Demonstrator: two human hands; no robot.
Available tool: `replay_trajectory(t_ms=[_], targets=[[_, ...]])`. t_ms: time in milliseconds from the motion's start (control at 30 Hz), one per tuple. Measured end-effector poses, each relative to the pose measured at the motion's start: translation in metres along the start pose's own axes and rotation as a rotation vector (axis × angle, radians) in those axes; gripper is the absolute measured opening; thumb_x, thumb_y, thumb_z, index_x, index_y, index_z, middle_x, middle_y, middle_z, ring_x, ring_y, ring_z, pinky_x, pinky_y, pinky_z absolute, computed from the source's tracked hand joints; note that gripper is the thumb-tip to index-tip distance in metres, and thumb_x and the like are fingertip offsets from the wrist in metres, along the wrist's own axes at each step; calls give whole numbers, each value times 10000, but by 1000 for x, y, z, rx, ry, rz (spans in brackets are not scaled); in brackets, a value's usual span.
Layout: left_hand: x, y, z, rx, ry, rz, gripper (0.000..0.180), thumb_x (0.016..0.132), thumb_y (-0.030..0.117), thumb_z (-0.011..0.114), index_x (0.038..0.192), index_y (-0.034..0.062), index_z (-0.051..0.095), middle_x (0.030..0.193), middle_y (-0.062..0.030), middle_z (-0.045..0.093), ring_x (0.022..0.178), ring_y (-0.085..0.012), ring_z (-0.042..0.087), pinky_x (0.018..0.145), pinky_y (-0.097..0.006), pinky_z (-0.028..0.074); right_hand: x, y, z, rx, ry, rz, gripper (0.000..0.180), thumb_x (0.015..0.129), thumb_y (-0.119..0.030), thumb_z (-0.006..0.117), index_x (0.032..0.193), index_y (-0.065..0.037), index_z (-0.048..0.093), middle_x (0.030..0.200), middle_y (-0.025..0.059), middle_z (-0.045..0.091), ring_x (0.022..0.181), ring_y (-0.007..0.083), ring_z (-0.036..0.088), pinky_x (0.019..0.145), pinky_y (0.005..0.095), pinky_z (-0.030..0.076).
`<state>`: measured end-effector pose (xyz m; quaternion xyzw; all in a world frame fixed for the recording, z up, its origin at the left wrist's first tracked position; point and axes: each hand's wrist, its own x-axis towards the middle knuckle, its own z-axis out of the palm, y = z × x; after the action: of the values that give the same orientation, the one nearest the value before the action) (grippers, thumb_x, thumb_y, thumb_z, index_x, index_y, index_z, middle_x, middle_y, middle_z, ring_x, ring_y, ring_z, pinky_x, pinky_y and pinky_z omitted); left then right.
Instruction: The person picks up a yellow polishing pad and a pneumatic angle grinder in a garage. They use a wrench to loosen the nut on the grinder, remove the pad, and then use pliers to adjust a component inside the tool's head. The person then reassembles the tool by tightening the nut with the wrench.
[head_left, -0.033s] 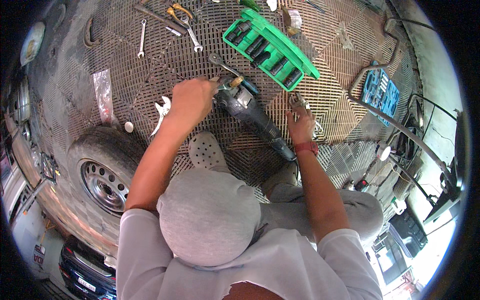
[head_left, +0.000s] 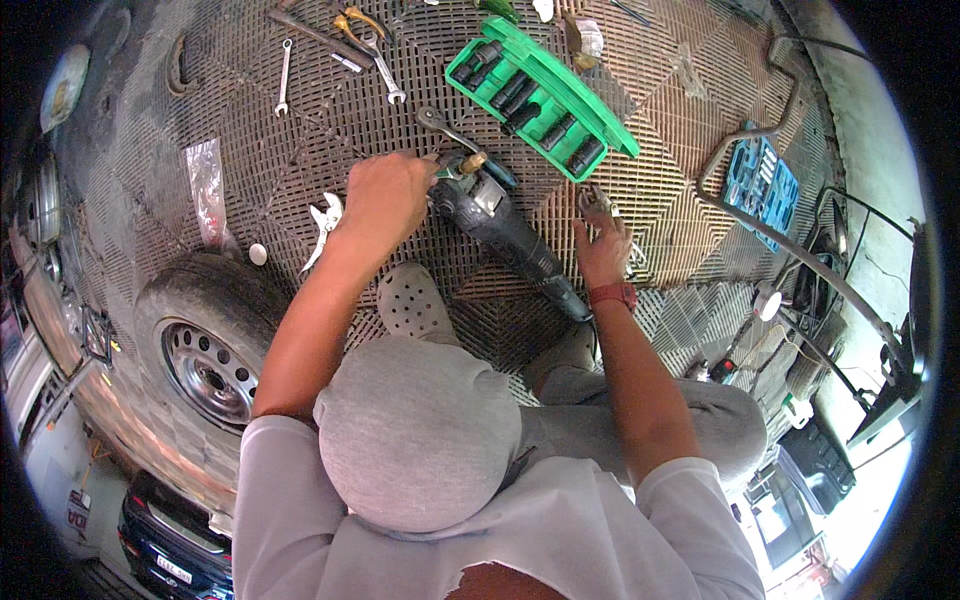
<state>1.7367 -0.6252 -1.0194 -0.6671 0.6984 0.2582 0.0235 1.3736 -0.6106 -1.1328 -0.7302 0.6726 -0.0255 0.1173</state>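
Observation:
A black angle grinder (head_left: 515,245) lies on the slatted floor mat in front of me, its head pointing away to the left. My left hand (head_left: 388,200) is closed at that head, around something mostly hidden; a green bit shows beside the fingers. Across the floor to the grinder's right, my right hand (head_left: 603,250) rests with fingers apart, touching or just over a small metal piece (head_left: 597,203) whose kind I cannot make out. Beyond the grinder's head is a ratchet (head_left: 445,125) with a blue handle. Adjustable locking pliers (head_left: 324,228) lie left of my left hand.
Farther off stands an open green case (head_left: 610,135) with several black sockets. Combination wrenches (head_left: 284,80) lie at the far left. A wheel with a tyre (head_left: 215,345) is at my left. On the right are a blue tool case (head_left: 762,185) and a long bent bar (head_left: 790,245).
My left hand has shifted very slightly at the grinder's head. The right hand and the tools look unmoved.

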Motion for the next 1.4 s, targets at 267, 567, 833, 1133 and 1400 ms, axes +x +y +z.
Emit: replay_trajectory(t_ms=[267,567,833,1133,1400], targets=[[6,10,5,181,-46,-26,166,896,154,637,905,84,788,909,-142,769,873,-319,770,743,-435,607,63,-145,-39,679,-265,-119,275,929,-272,730,1113,-70,702,978,183,737,888,392,700,810,468,553],[-29,-28,20,-131,143,-271,255,936,298,668,1096,129,772,913,-194,734,855,-397,729,745,-521,578,79,-164,-13,807,-406,-258,258,1008,-256,661,1161,-48,669,944,173,741,836,324,720,766,421,550],[6,-35,11,-107,486,-325,728,937,317,715,1547,66,406,1436,-256,539,1287,-444,555,1094,-521,448,55,-121,1,746,-450,-153,263,983,-202,718,1179,-32,675,987,112,744,837,184,687,764,328,541],[0,-20,49,-436,243,-248,479,914,243,730,1336,37,636,1356,-227,622,1264,-407,583,1092,-507,447,74,-78,-37,636,-229,-281,290,980,-277,690,1151,-43,693,1046,200,737,903,380,720,807,436,567],[-36,-59,119,-531,454,-277,503,1004,272,675,1386,-40,573,1401,-267,574,1316,-438,530,1133,-506,404,150,-79,-190,-10,-217,-1146,225,911,-318,650,950,-97,639,974,89,641,925,289,662,802,451,545]])
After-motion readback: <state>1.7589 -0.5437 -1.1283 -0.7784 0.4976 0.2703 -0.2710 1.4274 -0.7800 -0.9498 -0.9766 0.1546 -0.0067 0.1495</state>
